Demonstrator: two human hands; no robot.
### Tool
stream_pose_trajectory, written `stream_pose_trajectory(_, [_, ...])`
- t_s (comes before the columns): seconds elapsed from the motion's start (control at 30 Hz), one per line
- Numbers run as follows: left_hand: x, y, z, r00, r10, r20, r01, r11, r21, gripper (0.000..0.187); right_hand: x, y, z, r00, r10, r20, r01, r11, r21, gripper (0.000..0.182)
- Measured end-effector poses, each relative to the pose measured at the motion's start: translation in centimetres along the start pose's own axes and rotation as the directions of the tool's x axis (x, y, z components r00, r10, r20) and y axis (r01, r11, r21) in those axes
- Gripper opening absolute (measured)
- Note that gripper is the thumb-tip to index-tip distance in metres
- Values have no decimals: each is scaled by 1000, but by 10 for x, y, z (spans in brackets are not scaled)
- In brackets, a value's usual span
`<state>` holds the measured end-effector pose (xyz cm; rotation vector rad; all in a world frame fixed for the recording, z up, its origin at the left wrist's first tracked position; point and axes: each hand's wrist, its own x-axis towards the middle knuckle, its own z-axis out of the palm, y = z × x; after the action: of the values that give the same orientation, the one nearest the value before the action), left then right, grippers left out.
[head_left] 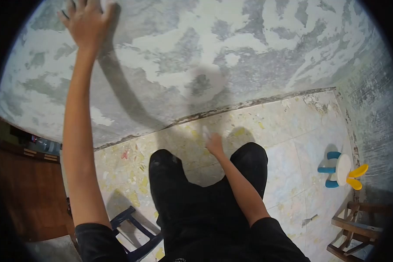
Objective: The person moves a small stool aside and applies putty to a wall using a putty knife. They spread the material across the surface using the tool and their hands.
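A: Start at the far left. What is there?
B: A brown wooden cabinet (30,187). Then, high up, the left hand (89,24), reaching over the patchy grey-and-white wall (257,48).

A: How are its fingers?
B: Spread well apart, palm toward the wall, some tips cut off by the upper edge. I can't tell whether anything lies under the palm, or how firmly it meets the surface.

A: And below that arm?
B: A dark blue stool (146,249), partly hidden by the person's black trousers (196,218).

A: Next, the right hand (215,145)?
B: It's low, between the knees and in front of them, with its fingers curled in around a small pale thing (206,132). Blur hides the exact grip and what the thing is.

A: Which way does that point?
B: Away from the person, toward the foot of the wall. Its long axis runs up the view, leaning slightly left.

A: Further right?
B: A small brush (310,219) on the stained floor (288,174), a little stool with blue legs and yellow ears (344,170), then a wooden stool (358,226).
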<state>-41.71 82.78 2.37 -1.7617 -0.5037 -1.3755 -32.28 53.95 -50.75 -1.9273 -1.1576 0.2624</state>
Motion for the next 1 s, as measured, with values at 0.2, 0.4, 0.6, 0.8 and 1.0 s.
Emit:
stream_pose_trajectory(0.2, [-136, 154, 38, 881, 444, 166, -240, 719, -653, 79, -7, -26, -6, 991, -76, 106, 68, 995, 76, 34])
stream_pose_trajectory(0.4, [-347, 195, -40, -422, 648, 634, -328, 543, -773, 68, -31, -38, -12, 967, 60, 248, -53, 998, -33, 31])
stream_pose_trajectory(0.6, [-407, 83, -89, -482, 611, 628, 183, 771, -610, 65, -15, -51, -22, 938, 47, 344, -29, 998, -56, 28])
stream_pose_trajectory(0.8, [-223, 4, -89, 67, 688, 722, 139, 711, -690, 56, 12, -36, -8, 974, 41, 221, -30, 998, -53, 27])
stream_pose_trajectory(1.0, [-2, -9, -91, 460, 653, 602, -273, 749, -604, 56, 19, -39, 7, 990, 68, 123, -66, 998, -22, 24])
